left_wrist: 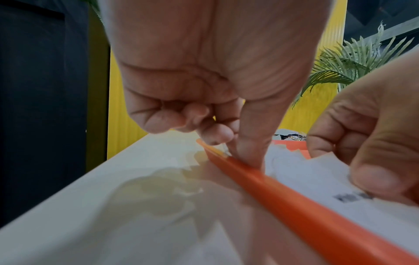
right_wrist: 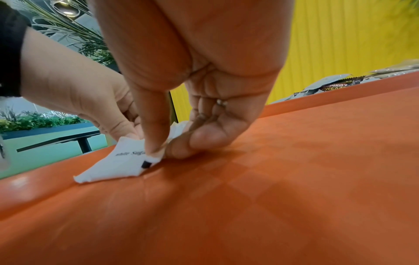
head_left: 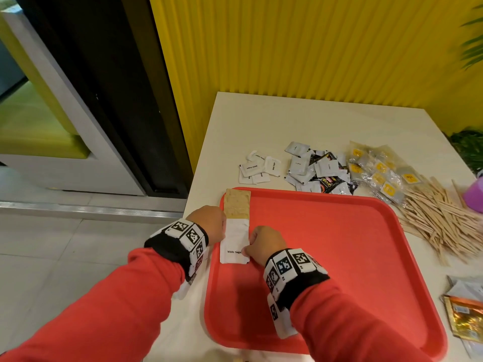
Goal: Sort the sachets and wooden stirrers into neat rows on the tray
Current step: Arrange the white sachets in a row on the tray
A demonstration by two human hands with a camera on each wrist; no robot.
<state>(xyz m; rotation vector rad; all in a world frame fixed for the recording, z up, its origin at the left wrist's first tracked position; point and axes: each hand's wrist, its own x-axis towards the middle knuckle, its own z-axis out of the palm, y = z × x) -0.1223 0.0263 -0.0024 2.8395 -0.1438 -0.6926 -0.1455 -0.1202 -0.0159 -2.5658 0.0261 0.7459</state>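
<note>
A red tray (head_left: 326, 257) lies on the cream table. Along its left edge runs a column of sachets: brown ones (head_left: 237, 203) at the far end, white sugar sachets (head_left: 235, 239) nearer me. My left hand (head_left: 223, 231) is at the column's left side by the tray rim (left_wrist: 294, 202). There its thumb and forefinger (left_wrist: 229, 145) pinch a white sachet's edge. My right hand (head_left: 247, 250) is at the column's right side. Its thumb and forefinger (right_wrist: 161, 152) pinch the nearest white sugar sachet (right_wrist: 127, 161). Wooden stirrers (head_left: 444, 218) are heaped on the table right of the tray.
Beyond the tray lie loose white sugar sachets (head_left: 257, 167), a pile of coffee sachets (head_left: 318, 171) and clear tea bags with yellow labels (head_left: 379, 171). A purple object (head_left: 474, 194) stands at the far right, and gold packets (head_left: 465, 317) lie near right. The table's left edge runs close beside the tray.
</note>
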